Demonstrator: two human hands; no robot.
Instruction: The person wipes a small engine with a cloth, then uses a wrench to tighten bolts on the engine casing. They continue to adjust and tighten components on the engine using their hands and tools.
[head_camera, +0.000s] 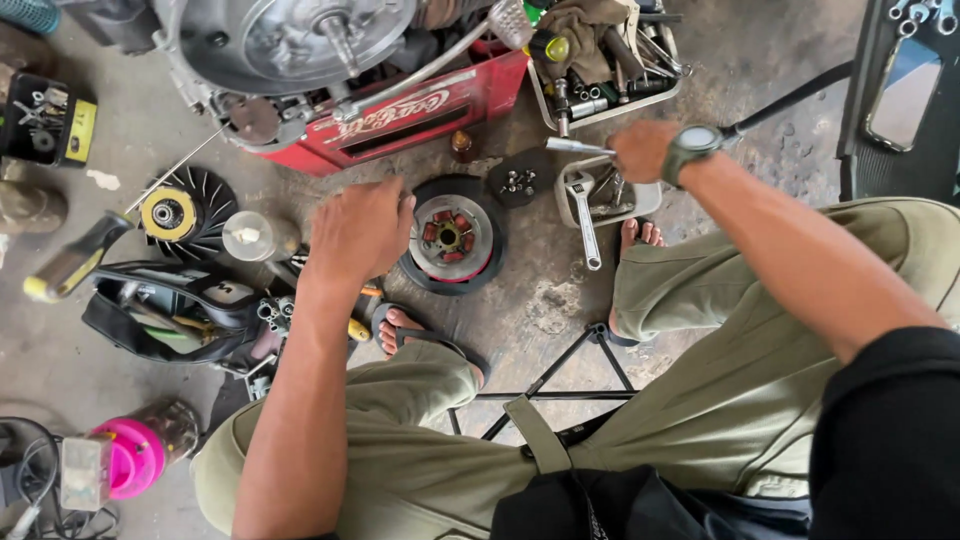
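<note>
While the left hand hovers open over the grey concrete floor beside the round black-and-silver metal wheel part, the right hand seems closed on a thin silver metal tool.

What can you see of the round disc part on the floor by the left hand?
The round disc part lies flat on the stained concrete floor, face up. It has a black outer ring, a pale metal face and a red-and-dark hub around a centre hole. It looks like metal, worn and greasy. The left hand hovers at its left edge; whether they touch is unclear. A small black plate holding bolts sits beside it.
</note>
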